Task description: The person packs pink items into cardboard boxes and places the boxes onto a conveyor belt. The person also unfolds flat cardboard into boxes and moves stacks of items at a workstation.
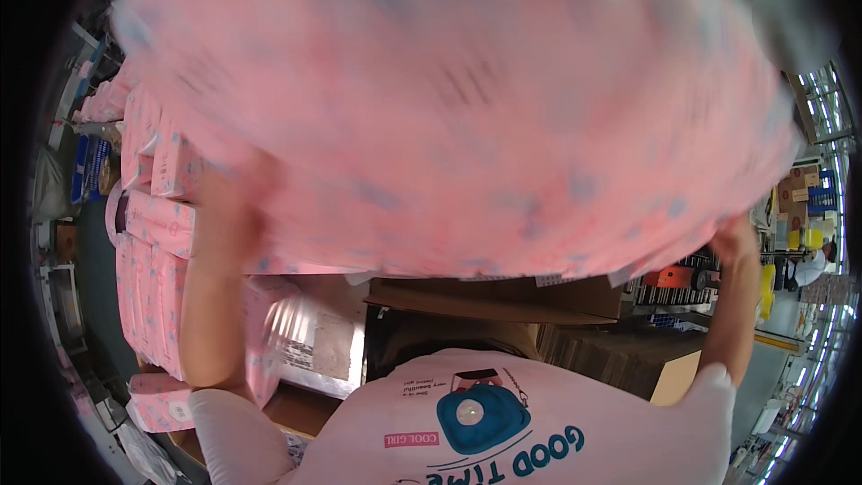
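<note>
Overhead, both hands, left hand (235,181) and right hand (738,238), grip a big, soft pink pack (467,108), blurred; flat brown cardboard (494,298) lies below.

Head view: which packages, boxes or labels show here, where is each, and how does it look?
Big pink pack: lifted overhead between both hands, blurred, soft, blue specks.
Stacked pink packs: left side, rectangular.
Open cardboard box: centre, brown flaps.
Clear-wrapped bundle: beside the box, shiny, pale label.
Cardboard boxes: far right, brown.
</note>
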Demonstrator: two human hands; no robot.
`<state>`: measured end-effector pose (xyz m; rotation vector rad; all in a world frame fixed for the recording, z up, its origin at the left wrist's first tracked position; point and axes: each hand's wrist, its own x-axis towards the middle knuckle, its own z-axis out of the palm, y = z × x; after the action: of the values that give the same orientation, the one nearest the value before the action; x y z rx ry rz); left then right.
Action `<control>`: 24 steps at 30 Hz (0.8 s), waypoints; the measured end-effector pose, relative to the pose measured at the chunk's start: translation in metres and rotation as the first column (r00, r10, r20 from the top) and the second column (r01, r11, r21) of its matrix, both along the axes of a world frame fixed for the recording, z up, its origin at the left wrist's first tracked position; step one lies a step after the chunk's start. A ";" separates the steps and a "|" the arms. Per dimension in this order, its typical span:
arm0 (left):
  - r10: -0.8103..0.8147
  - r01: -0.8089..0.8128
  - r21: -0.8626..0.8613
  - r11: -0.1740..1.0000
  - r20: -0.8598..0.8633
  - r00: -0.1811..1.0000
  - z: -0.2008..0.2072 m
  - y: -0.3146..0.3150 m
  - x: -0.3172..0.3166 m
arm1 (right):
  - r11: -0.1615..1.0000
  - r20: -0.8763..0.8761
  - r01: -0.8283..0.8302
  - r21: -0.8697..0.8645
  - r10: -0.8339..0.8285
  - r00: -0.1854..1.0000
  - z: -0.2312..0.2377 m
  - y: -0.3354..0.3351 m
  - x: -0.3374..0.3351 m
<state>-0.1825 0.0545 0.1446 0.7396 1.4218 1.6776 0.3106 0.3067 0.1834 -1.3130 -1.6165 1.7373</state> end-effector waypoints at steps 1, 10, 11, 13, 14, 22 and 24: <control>-0.125 0.130 -0.115 0.985 0.047 0.991 -0.016 0.001 0.036 | 0.960 0.045 0.249 -0.130 -0.246 0.968 -0.022 -0.023 0.015; -0.390 0.428 -0.560 0.709 0.195 0.900 -0.254 -0.016 0.139 | 0.800 0.411 0.413 -0.434 -0.232 0.881 -0.289 -0.158 0.097; -0.465 0.428 -0.596 0.679 0.100 0.879 -0.246 -0.007 0.139 | 0.740 0.426 0.420 -0.525 -0.199 0.883 -0.289 -0.149 0.091; -0.640 0.350 -0.627 0.696 -0.321 0.698 -0.236 0.003 0.141 | 0.923 0.073 0.355 -0.151 -0.348 0.935 -0.261 -0.132 0.076; -0.687 0.357 -0.597 0.718 -0.529 0.498 -0.210 0.018 0.149 | 0.946 0.297 0.214 0.244 -0.283 0.912 -0.232 -0.121 0.065; -0.615 0.260 -0.617 0.743 -0.782 -0.097 -0.318 0.063 0.165 | 0.918 0.867 -0.396 -0.034 0.224 0.445 -0.309 -0.056 -0.037; -0.562 0.255 -0.546 0.798 -0.827 -0.011 -0.341 0.077 0.166 | 0.972 0.837 -0.228 -0.063 0.176 0.518 -0.358 -0.025 -0.049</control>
<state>-0.0167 0.1317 -0.1963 2.1627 1.8461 0.2480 0.2614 0.2818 -0.1746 -2.2207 -2.3739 1.1452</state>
